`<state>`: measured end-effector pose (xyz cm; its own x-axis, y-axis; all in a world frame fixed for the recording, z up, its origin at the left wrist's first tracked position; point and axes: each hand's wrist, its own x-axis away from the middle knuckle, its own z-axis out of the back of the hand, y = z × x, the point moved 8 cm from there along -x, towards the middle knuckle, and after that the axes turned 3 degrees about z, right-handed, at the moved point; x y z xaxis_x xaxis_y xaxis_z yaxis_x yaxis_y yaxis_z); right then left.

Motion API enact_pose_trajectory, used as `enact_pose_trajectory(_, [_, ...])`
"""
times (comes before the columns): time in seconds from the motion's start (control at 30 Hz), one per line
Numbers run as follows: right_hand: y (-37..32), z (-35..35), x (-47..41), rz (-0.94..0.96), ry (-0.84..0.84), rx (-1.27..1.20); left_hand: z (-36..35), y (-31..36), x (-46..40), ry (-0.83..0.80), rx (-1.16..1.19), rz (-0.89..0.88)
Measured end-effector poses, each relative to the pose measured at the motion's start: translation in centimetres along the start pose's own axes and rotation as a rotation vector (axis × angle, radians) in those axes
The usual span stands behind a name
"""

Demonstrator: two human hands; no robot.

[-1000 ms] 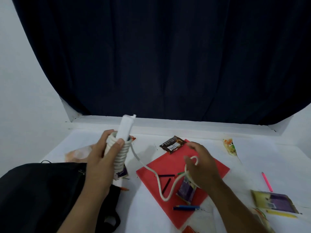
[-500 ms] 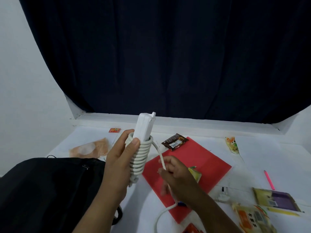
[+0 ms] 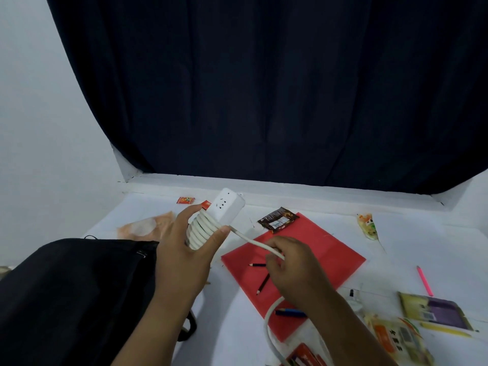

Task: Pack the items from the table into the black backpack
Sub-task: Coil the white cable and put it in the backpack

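Observation:
My left hand (image 3: 184, 257) grips a white power strip (image 3: 227, 207) with its white cable (image 3: 253, 242) coiled around the body in several turns. My right hand (image 3: 293, 268) holds the loose stretch of that cable, which runs from the strip through my fingers and down off the frame's bottom. The black backpack (image 3: 74, 294) lies at the lower left, just under my left forearm. A red folder (image 3: 317, 254) sits on the white table (image 3: 422, 241) beneath my right hand.
On the folder lie two dark pencils (image 3: 262, 283), a blue pen (image 3: 290, 313) and a brown snack packet (image 3: 277, 220). Snack packets (image 3: 396, 336), a purple-and-yellow booklet (image 3: 435, 310) and a pink pen (image 3: 424, 281) lie at right. An orange bag (image 3: 148, 228) lies behind the backpack.
My left hand turned the strip so its sockets face me. My right hand carried the cable round the strip, adding a turn, and now holds it to the strip's right.

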<state>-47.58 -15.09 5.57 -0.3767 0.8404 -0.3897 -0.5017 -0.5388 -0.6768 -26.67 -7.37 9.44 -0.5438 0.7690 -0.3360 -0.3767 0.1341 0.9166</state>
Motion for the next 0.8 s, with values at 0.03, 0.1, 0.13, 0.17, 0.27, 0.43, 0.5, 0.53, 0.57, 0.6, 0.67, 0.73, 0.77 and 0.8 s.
enact_pose_trajectory(0.03, [0.2,-0.1,0.1,-0.011,-0.015,-0.029,0.2,-0.1,0.0,0.011,0.002,-0.003])
enact_pose_trajectory(0.1, [-0.1,0.0,0.4,0.007,-0.033,-0.078,0.7,0.1,0.0,0.031,0.006,-0.013])
enact_pose_trajectory(0.13, [-0.7,0.2,0.4,0.042,-0.024,-0.091,0.8,0.3,0.1,0.040,-0.015,-0.028])
enact_pose_trajectory(0.17, [-1.6,0.5,0.3,0.088,-0.011,-0.092,1.0,0.4,0.1,0.045,-0.053,-0.036])
enact_pose_trajectory(0.27, [-4.4,1.0,0.0,0.209,-0.011,-0.087,1.3,0.2,-0.1,0.025,-0.141,-0.051])
enact_pose_trajectory(0.43, [-6.6,1.9,0.2,0.310,0.000,-0.047,0.2,0.2,0.4,-0.173,-0.232,-0.105])
enact_pose_trajectory(0.5, [-6.5,2.0,0.3,0.318,-0.009,-0.039,-0.5,-0.4,0.6,-0.260,-0.257,-0.107])
enact_pose_trajectory(0.53, [-6.5,2.0,0.4,0.321,-0.014,-0.035,-0.8,-0.9,0.7,-0.294,-0.284,-0.109])
enact_pose_trajectory(0.57, [-6.5,1.9,0.4,0.322,-0.019,-0.032,-1.1,-1.2,0.8,-0.327,-0.308,-0.109])
enact_pose_trajectory(0.6, [-6.5,1.9,0.4,0.322,-0.020,-0.035,-1.4,-1.5,1.0,-0.356,-0.340,-0.119])
enact_pose_trajectory(0.67, [-6.6,1.8,0.4,0.321,-0.009,-0.048,-1.9,-1.3,1.4,-0.394,-0.416,-0.167])
enact_pose_trajectory(0.73, [-6.9,1.8,0.3,0.325,0.012,-0.048,-2.2,-0.7,2.0,-0.418,-0.434,-0.211])
enact_pose_trajectory(0.77, [-7.1,1.9,0.2,0.327,0.023,-0.049,-2.3,-0.5,2.2,-0.429,-0.429,-0.220])
enact_pose_trajectory(0.8, [-7.2,2.0,0.1,0.328,0.038,-0.052,-2.4,-0.4,2.4,-0.434,-0.424,-0.220])
